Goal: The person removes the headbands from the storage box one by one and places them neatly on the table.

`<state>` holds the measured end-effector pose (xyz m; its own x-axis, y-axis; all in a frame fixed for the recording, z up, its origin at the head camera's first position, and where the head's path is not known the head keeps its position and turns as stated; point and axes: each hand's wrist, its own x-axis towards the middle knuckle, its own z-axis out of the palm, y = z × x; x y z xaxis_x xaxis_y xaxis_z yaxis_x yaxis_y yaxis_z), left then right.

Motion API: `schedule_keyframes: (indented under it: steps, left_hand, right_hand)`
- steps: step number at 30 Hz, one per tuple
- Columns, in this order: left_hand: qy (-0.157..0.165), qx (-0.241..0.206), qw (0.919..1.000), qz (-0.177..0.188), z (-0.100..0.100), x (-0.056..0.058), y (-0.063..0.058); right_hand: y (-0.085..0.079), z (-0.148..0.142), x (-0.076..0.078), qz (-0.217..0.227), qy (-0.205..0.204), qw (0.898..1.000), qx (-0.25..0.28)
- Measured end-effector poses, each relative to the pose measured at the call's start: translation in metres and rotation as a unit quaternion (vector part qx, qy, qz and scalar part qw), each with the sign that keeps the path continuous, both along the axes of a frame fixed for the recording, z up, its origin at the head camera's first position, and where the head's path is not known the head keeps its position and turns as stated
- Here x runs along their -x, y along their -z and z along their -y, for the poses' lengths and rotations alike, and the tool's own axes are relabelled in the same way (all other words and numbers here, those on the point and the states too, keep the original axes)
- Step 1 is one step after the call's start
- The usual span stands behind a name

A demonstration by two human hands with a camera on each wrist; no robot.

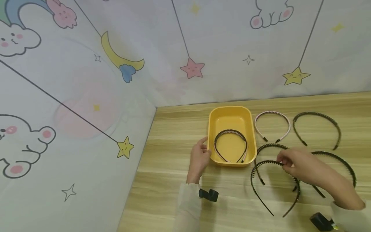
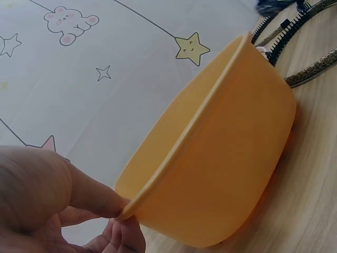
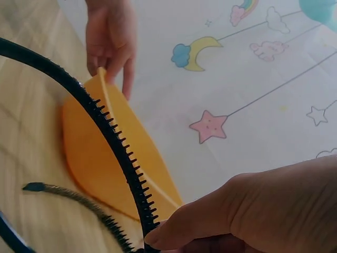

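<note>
My right hand (image 1: 301, 166) pinches a dark toothed headband (image 1: 252, 185) by the top of its arch, and its two ends hang down toward me. In the right wrist view, thumb and fingers grip the band (image 3: 118, 139) with its row of teeth showing. My left hand (image 1: 200, 158) holds the left rim of a yellow basin (image 1: 253, 141); in the left wrist view, thumb and fingers pinch the basin's edge (image 2: 210, 100). Inside the basin lie headbands (image 1: 230, 131), dark with some pink, overlapping so that I cannot tell how many.
A pink headband (image 1: 272, 112) and a dark greenish one (image 1: 317, 113) lie right of the basin. Two more dark headbands, one near the basin (image 1: 259, 172) and one farther right (image 1: 349, 167), lie partly behind my right hand. A patterned wall (image 1: 226, 83) borders the wooden table (image 1: 171, 129).
</note>
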<state>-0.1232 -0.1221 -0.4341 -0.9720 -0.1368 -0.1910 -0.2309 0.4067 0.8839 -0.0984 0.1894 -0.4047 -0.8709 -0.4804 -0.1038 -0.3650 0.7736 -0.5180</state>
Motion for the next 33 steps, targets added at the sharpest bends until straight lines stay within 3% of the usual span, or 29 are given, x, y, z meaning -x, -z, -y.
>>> schedule_keyframes:
  steps: [4, 14, 23, 33]
  left_hand:
    - [0.000, -0.003, 1.0000, 0.001, 0.000, -0.001, -0.001]
    - [-0.001, -0.009, 1.0000, -0.001, -0.001, -0.001, -0.002]
    - [0.002, -0.009, 1.0000, 0.000, 0.000, -0.001, -0.001]
    - [0.004, -0.014, 0.9999, -0.001, 0.000, -0.001, -0.001]
  right_hand:
    - [0.012, -0.008, -0.012, 0.038, -0.007, 0.999, -0.003]
    - [0.034, -0.012, -0.036, 0.068, -0.024, 0.997, 0.012]
    - [0.050, -0.011, -0.050, 0.072, -0.024, 0.997, 0.000]
    - [0.052, -0.003, -0.059, 0.051, 0.008, 0.998, -0.035]
